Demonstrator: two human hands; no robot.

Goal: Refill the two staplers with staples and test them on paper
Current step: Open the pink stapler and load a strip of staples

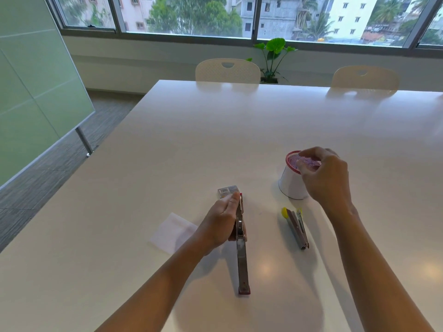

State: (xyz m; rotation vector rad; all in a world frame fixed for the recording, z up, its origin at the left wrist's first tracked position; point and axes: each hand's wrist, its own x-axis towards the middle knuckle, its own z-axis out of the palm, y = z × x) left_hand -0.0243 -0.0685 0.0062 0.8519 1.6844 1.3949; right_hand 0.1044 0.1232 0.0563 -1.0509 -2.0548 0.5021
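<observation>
The red stapler (241, 238) lay swung open on the table (239, 130), the left hand (221, 222) closed around its raised half, while the right hand (323, 173) pinched loosely over the mesh cup (291, 180), whatever it held hidden; a slackened grip risked the top snapping shut
</observation>
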